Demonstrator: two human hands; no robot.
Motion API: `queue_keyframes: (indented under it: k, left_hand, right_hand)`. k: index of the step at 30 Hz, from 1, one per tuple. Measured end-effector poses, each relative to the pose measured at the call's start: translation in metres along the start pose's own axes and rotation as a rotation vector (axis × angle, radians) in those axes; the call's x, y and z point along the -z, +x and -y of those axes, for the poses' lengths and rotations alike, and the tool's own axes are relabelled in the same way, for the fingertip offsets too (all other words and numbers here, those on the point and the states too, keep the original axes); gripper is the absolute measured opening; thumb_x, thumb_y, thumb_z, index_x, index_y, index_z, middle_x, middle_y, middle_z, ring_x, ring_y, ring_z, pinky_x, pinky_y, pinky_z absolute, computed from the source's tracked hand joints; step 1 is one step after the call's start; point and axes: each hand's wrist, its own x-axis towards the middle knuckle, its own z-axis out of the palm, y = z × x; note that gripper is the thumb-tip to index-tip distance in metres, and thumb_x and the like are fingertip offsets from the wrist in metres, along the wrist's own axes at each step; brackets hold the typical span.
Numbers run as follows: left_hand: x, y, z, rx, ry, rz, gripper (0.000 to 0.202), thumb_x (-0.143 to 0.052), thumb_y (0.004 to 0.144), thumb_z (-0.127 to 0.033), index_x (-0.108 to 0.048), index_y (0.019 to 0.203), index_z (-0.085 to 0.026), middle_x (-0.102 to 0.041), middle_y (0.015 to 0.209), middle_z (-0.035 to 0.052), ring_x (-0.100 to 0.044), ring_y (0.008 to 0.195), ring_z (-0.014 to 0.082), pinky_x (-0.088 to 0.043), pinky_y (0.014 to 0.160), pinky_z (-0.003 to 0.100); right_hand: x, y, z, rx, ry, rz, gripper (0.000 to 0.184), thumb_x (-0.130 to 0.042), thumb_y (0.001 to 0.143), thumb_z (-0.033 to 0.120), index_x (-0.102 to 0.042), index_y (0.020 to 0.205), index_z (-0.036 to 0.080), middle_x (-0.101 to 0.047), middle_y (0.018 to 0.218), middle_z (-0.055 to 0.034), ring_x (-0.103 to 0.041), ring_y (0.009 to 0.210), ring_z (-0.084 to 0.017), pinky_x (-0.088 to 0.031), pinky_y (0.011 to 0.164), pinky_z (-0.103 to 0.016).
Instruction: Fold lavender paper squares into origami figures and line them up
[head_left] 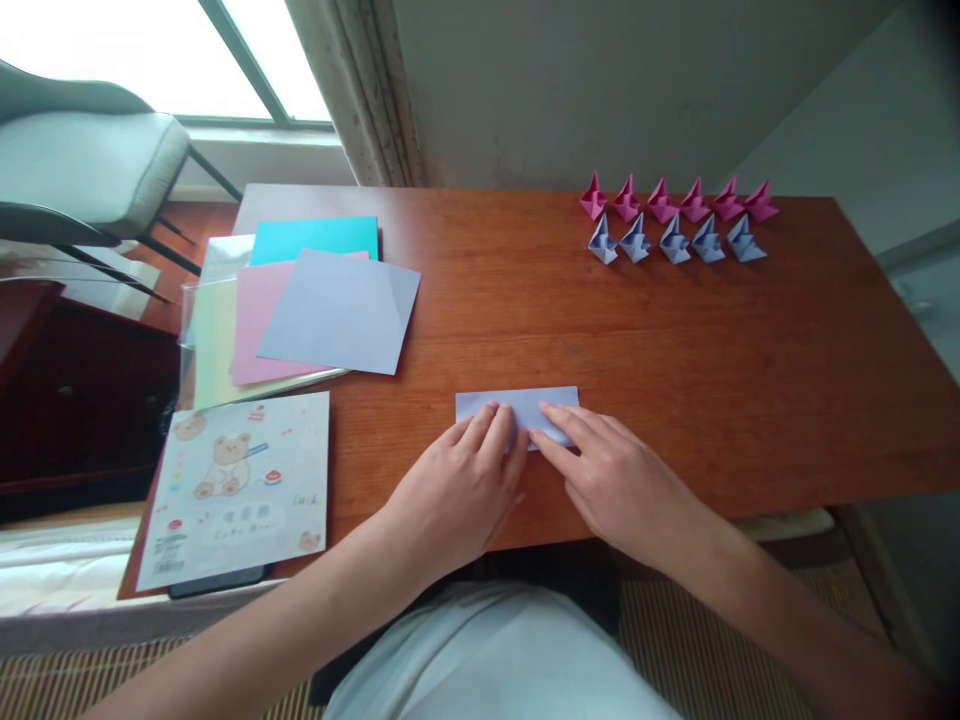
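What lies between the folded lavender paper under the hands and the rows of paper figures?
Nothing: bare table separates the lavender paper from the paper figures, in the head view.

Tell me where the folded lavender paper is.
In the head view, the folded lavender paper lies on the wooden table near its front edge, under the fingertips of the left hand and right hand.
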Motion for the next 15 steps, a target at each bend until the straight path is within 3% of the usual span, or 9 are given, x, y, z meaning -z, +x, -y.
queue_keyframes:
  k: [5, 15]
  left_hand:
    - [0.0015, -0.0031, 0.0031, -0.079, 0.061, 0.053, 0.083, -0.057, 0.092, -0.058, -0.044, 0.147, 0.002, -0.043, 0.152, 0.0332, -0.042, 0.142, 0.0432, -0.039, 0.114, 0.049]
    - [0.0019, -0.0066, 0.0046, -0.172, 0.206, 0.118, 0.109, -0.060, 0.080, -0.076, -0.038, 0.150, 0.005, -0.036, 0.155, 0.0351, -0.036, 0.145, 0.0469, -0.034, 0.116, 0.052]
  right_hand:
    - [0.0009, -0.0023, -0.0002, 0.058, -0.082, 0.043, 0.049, -0.049, 0.091, 0.006, -0.059, 0.139, 0.010, -0.052, 0.148, -0.0247, -0.052, 0.135, -0.034, -0.048, 0.106, -0.047]
    - [-0.0021, -0.0053, -0.0021, 0.183, -0.235, 0.065, 0.049, -0.051, 0.094, 0.014, -0.052, 0.142, 0.006, -0.049, 0.148, -0.0304, -0.051, 0.136, -0.040, -0.047, 0.107, -0.050]
